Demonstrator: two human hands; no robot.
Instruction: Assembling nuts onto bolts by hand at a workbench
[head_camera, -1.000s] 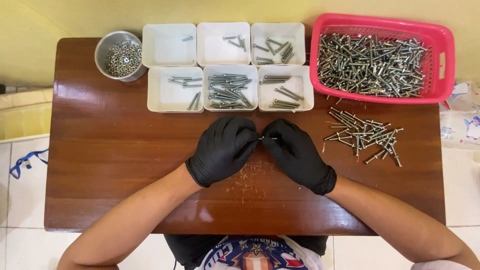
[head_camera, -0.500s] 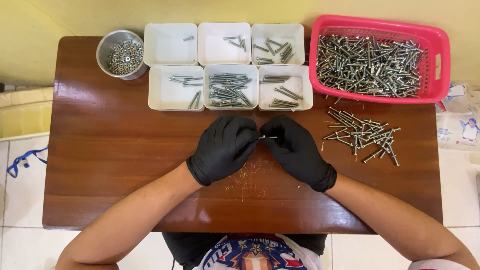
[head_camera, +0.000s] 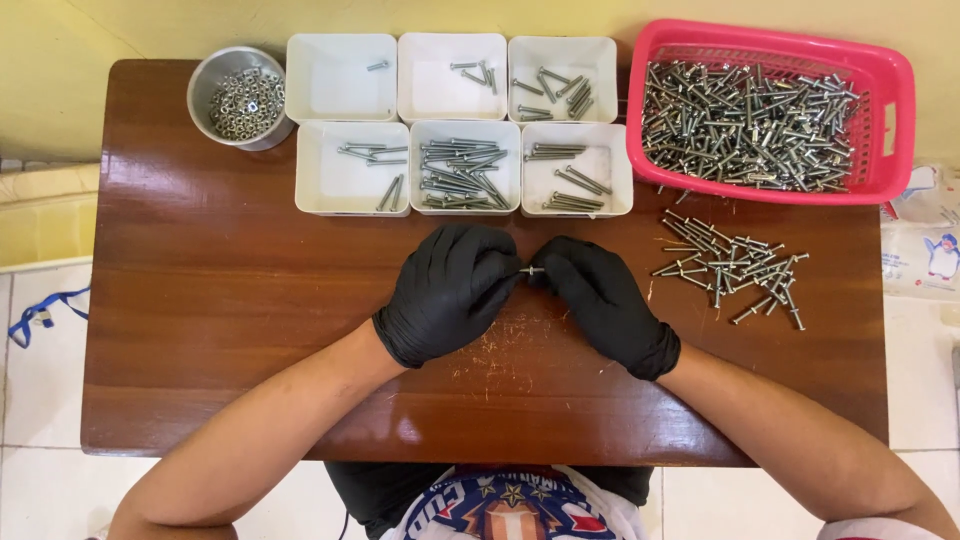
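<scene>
Bolt (head_camera: 531, 270) lies level between your hands, long axis left-right, left hand (head_camera: 450, 290) and right hand (head_camera: 600, 300) each pinching an end (both equally near).

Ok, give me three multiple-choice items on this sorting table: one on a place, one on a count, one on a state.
1. Where does the round grey metal bowl of nuts stand?
A. far left corner of the brown wooden table
B. inside the pink basket
C. at the near edge

2. How many square white plastic trays are there?
A. four
B. six
C. eight

3. How is the small silver bolt held?
A. lying loose on the table
B. in one hand only
C. between the black-gloved left hand and the black-gloved right hand

Answers:
1 A, the bowl sits left of the trays, at the far left corner.
2 B, two rows of three.
3 C, both grips pinch it from either side, above the wood.
</scene>
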